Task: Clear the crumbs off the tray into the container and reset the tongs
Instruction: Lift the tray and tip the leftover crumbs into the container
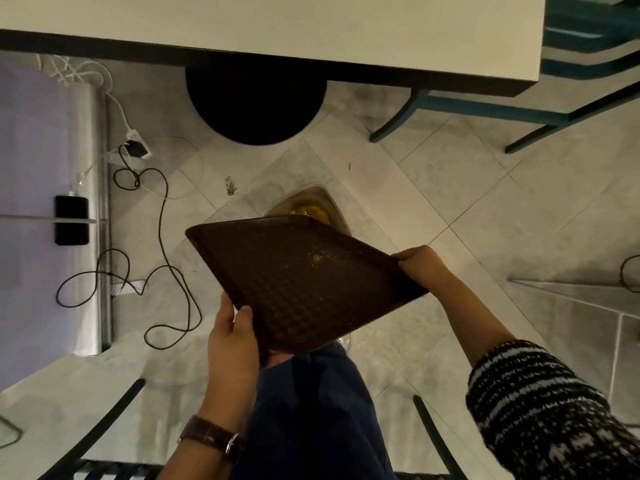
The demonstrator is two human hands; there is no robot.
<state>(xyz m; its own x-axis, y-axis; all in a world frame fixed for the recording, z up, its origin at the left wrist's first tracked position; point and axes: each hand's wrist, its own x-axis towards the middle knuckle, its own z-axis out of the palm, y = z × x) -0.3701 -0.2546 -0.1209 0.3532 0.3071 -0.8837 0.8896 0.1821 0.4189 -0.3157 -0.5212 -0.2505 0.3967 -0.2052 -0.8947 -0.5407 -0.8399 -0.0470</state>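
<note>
- Both hands hold a dark brown tray (298, 282) in the air above the tiled floor (450, 188).
- The left hand (232, 337) grips the tray's near-left edge, with the thumb on the rim and the other fingers going underneath. A brown-strapped watch (211, 436) sits on that wrist.
- The right hand (420, 268) is closed round the tray's right corner, pinching the rim. Its arm wears a black-and-white knitted sleeve (540, 403).
- The tray is tipped, with its far corner pointing away from the hands.
- A small scatter of yellow crumbs (317, 259) lies on the tray's patterned face, between the hands and nearer the right one.
- A clear container (313, 190) stands on the floor beyond both hands. The tray's far corner partly covers it, and a yellow heap (311, 213) shows inside.
- Dark and white cables (162, 237) trail over the floor to the left of the left hand.
- A white surface (277, 19) crosses well beyond the hands, with a round black base (256, 105) under it.
- Teal chair legs (485, 112) stand beyond the right hand.
</note>
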